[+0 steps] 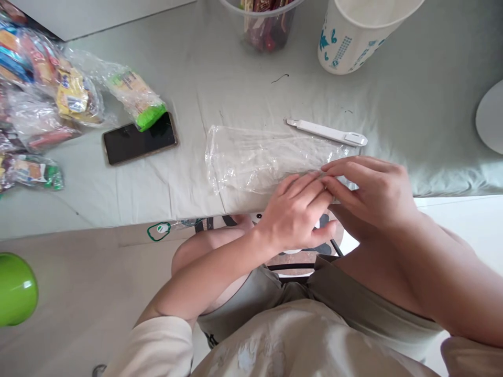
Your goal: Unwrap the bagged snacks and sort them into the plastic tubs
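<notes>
A clear plastic bag lies flattened and wrinkled along the table's near edge. My left hand rests on the bag's near side, palm down, its fingers stretched out and its thumb apart. At the bag's right end, my right hand has its thumb and fingers pinched together on the plastic, close to my left fingertips. Just beyond the bag is a white utility knife, lying slantwise and touched by neither hand.
Several snack packs in clear bags crowd the left. One green-ended pack overlaps a dark phone. At the back stand a clear tub with wrapped items and a white paper bucket. A green bin is at lower left.
</notes>
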{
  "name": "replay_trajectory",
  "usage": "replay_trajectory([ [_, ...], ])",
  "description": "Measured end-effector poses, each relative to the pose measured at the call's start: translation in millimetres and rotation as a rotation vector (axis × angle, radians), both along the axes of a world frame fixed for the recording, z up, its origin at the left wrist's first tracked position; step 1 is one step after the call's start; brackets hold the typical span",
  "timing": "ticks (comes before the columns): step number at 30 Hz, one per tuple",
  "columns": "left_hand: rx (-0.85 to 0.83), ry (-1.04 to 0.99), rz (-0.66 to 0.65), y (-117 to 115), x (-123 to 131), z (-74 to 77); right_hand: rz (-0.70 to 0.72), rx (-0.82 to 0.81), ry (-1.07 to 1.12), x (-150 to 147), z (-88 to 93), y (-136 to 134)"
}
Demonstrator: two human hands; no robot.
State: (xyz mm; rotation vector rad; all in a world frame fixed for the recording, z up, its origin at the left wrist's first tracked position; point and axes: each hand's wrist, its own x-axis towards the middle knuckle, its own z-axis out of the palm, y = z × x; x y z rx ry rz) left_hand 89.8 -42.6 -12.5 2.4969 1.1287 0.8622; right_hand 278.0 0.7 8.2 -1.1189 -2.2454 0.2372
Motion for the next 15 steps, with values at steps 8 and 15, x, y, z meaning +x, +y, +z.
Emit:
replay_trajectory([
  [8, -0.024, 0.167, 0.41, 29, -73, 6.3, -0.129, -0.013, -0.053, -1, 2.4, -4],
  [15, -0.03, 0.116, 0.472, 43, -119, -3.8, 0.093, 0.116, 0.017, -12, 0.9, -7],
])
